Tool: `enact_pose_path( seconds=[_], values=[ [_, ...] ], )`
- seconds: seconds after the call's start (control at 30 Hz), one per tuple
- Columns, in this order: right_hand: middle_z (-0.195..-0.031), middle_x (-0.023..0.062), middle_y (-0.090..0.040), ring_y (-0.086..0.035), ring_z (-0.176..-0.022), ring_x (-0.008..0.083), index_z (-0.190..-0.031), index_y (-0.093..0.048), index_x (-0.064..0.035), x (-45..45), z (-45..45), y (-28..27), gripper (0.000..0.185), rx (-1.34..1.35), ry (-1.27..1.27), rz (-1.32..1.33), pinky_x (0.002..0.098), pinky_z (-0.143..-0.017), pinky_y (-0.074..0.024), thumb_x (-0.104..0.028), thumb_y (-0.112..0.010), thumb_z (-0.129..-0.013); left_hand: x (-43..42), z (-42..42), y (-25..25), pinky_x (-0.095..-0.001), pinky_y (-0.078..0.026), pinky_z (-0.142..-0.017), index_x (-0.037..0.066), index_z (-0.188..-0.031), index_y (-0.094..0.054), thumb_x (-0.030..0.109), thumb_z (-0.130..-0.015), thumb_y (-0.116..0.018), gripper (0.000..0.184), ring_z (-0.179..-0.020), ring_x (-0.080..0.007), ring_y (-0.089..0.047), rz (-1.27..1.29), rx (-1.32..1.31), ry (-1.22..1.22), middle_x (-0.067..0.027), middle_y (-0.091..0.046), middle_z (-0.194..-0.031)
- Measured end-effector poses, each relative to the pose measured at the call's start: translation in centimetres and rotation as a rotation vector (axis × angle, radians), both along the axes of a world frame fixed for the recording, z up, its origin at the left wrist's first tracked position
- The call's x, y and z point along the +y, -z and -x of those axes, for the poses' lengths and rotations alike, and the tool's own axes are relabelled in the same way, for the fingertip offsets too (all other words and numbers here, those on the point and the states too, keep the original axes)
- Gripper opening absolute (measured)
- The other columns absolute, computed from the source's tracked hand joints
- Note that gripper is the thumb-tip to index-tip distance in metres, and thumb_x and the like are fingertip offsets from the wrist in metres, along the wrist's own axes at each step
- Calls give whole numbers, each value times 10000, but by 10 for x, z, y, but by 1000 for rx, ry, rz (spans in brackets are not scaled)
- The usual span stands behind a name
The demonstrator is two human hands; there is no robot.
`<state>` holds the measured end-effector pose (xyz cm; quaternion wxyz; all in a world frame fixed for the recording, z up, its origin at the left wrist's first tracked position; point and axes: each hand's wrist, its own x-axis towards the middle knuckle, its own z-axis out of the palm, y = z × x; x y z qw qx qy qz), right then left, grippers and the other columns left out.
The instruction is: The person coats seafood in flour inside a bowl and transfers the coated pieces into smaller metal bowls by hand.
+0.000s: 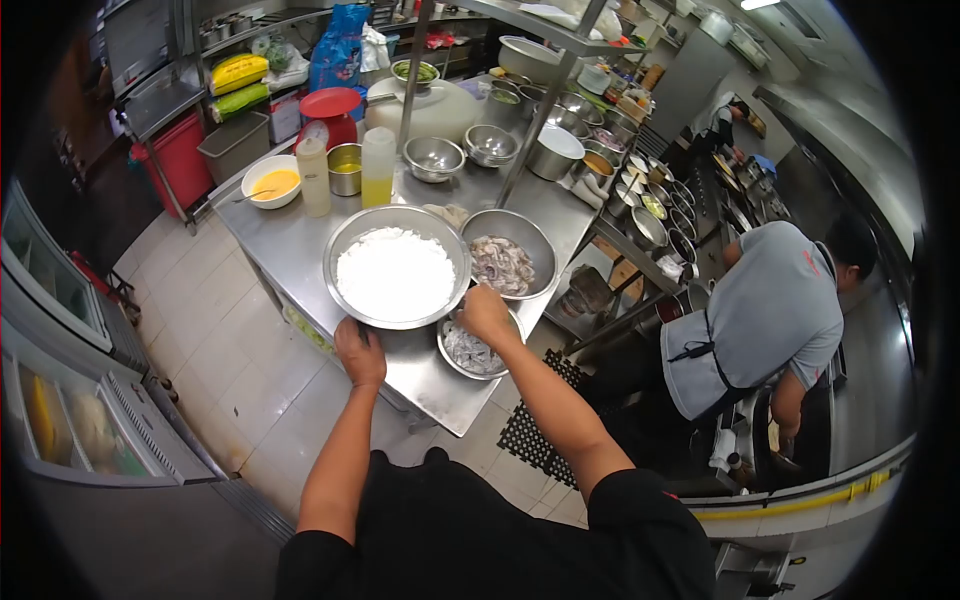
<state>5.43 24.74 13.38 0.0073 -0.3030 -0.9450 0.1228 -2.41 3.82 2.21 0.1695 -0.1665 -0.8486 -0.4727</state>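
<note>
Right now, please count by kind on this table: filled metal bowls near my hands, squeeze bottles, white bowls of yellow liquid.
Metal bowls: 3 (large bowl, medium bowl, small bowl)
Squeeze bottles: 2 (left bottle, right bottle)
White bowl: 1
Total: 6

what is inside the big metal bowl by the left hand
A pale white heap fills most of the big metal bowl. It covers the bottom, so anything underneath cannot be seen.
</note>
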Motion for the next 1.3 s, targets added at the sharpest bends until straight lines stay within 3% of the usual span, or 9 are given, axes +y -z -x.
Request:
enact_pose_path(
  seconds=[0.17, 0.27, 0.53, 0.83, 0.93, 1.03, 1.13, 1.23, 1.3],
  values=[
    [-878, 242, -661, -644, -895, 381, -879, -702, 4, -2, -9, -21, 320, 53, 11, 81, 446, -822, -511, -239, -756, -678, 0, -1, 2, -474, -357, -962, -50, -1126, -513, 49, -784, -577, 361, -1093, -403, -468, -8, 64, -10, -216, -543, -1106],
    [-1056, 275, -614, -613, -976, 387, -1017, -692, 9, 5, -25, -41, 447, 126, -2, 201, 428, -857, -495, -295, -743, -693, 0, 0, 3, -473, -352, -971, -58, -1150, -506, 56, -795, -574, 379, -1101, -403, -465, -2, 98, -20, -219, -539, -1120],
    [-1059, 283, -611, -598, -993, 407, -1018, -681, 20, 15, -71, -67, 434, 149, -88, 174, 428, -895, -468, -262, -738, -694, 2, -2, 4, -465, -352, -973, -70, -1164, -501, 58, -799, -579, 395, -1105, -402, -464, 14, 69, -33, -219, -537, -1134],
    [-913, 250, -659, -647, -904, 363, -1005, -678, 9, 66, -49, -63, 343, 8, -328, 244, 419, -843, -497, -171, -705, -714, 5, -2, -8, -463, -369, -948, -35, -1078, -532, 31, -776, -579, 313, -1069, -397, -473, -11, 61, -48, -201, -554, -1063],
    [-1019, 274, -636, -626, -964, 378, -1037, -675, -9, 103, -15, -59, 349, 106, -346, 302, 413, -875, -485, -139, -701, -714, 4, -1, -6, -466, -377, -927, -30, -1032, -542, 33, -773, -589, 271, -1033, -400, -486, -18, 23, -35, -196, -556, -1028],
    [-1216, 291, -548, -561, -1099, 397, -1192, -609, -53, 135, 16, -48, 501, -41, -413, 16, 418, -944, -455, -111, -713, -705, 6, -1, -9, -467, -382, -908, -26, -993, -547, 38, -770, -601, 238, -1001, -401, -495, -20, 70, -67, -191, -556, -997],
    [-1381, 263, -397, -439, -1258, 400, -1434, -372, -215, 154, 36, -24, 840, -331, -493, -40, 446, -1032, -399, -79, -732, -687, 6, -3, -16, -459, -383, -922, -27, -1019, -556, 43, -770, -614, 265, -1021, -395, -499, -20, 9, -44, -188, -564, -1033],
    [-1394, 276, -378, -438, -1264, 394, -1450, -343, -247, 150, 38, -14, 867, -389, -597, -33, 440, -1037, -398, -69, -724, -693, 4, -2, -12, -457, -385, -925, -28, -1026, -556, 50, -773, -619, 272, -1025, -393, -500, -2, 9, -39, -189, -565, -1043],
    [-1384, 283, -393, -486, -1214, 403, -1391, -445, -199, 150, 43, 3, 769, -340, -600, 14, 424, -1014, -416, -27, -693, -684, 5, -1, -11, -459, -387, -919, -29, -1023, -553, 58, -778, -621, 268, -1018, -393, -500, -16, 70, -45, -187, -565, -1037]
  ],
)
